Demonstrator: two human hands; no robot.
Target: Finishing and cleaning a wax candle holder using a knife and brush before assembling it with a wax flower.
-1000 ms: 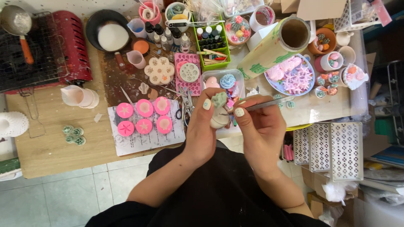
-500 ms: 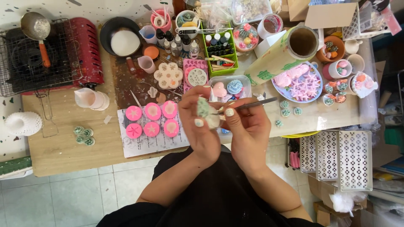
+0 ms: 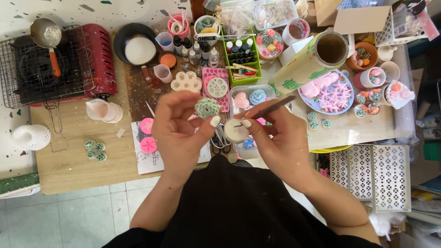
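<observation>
My left hand (image 3: 183,126) holds a small pale green rosette-shaped piece (image 3: 207,108) between its fingertips, raised above the wooden table (image 3: 73,167). My right hand (image 3: 275,138) grips thin metal tweezers (image 3: 268,109) and also holds a small round white candle (image 3: 235,130), which sits between the two hands. Beneath my left hand lie pink flower pieces (image 3: 148,135) on a sheet of paper (image 3: 146,161), partly hidden by the hand.
A red stove with a wire rack (image 3: 50,69) and ladle (image 3: 46,39) stands far left, with a black pan (image 3: 134,45) beside it. A green bottle tray (image 3: 241,57), a plate of pink shapes (image 3: 328,94), a paper roll (image 3: 310,62), white perforated baskets (image 3: 370,177) and small green rosettes (image 3: 95,150) surround me.
The view has shifted and drawn closer. My left hand has lifted the green rosette up and leftwards, away from the white candle held in my right hand.
</observation>
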